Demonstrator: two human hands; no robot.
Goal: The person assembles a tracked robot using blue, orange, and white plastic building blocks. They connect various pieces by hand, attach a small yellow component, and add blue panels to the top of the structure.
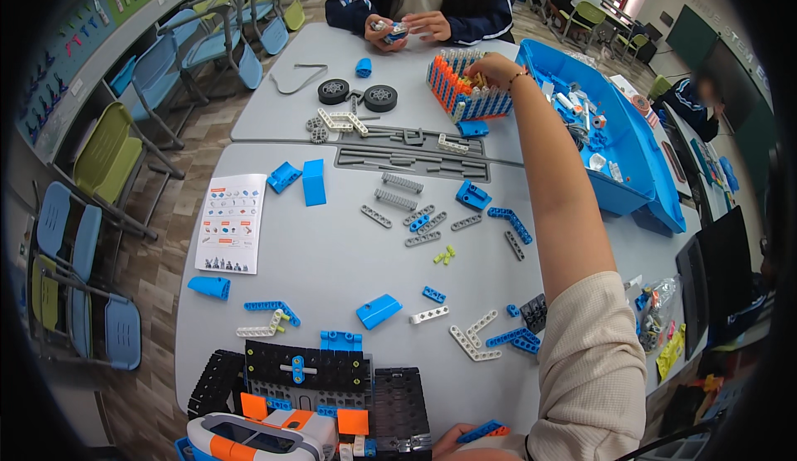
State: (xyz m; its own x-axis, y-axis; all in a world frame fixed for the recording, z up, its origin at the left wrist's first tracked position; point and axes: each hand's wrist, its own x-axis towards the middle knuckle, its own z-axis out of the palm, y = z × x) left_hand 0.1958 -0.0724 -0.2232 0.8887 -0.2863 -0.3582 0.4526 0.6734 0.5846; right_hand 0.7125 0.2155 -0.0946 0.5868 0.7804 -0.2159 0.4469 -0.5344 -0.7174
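My right hand point(496, 71) reaches across the table into a crate point(458, 106) built of orange, blue and white plastic pieces. Its fingers dip among small yellow and orange parts, and their tips are hidden. At the bottom edge my left hand point(452, 442), partly cut off by the frame, closes on a blue beam point(484, 431) with orange beside it. Left of that hand stands a tracked model vehicle point(303, 395) with black treads and a white and orange controller point(257, 438). Blue point(379, 312), white and grey point(425, 239) building pieces lie across the tabletop.
A large blue tub point(614, 189) of loose parts stands at the right. A picture booklet point(230, 224) lies at the left. Two black wheels point(380, 98) sit near the far side, where another person's hands point(407, 29) hold a small assembly. A dark monitor point(721, 274) is at right.
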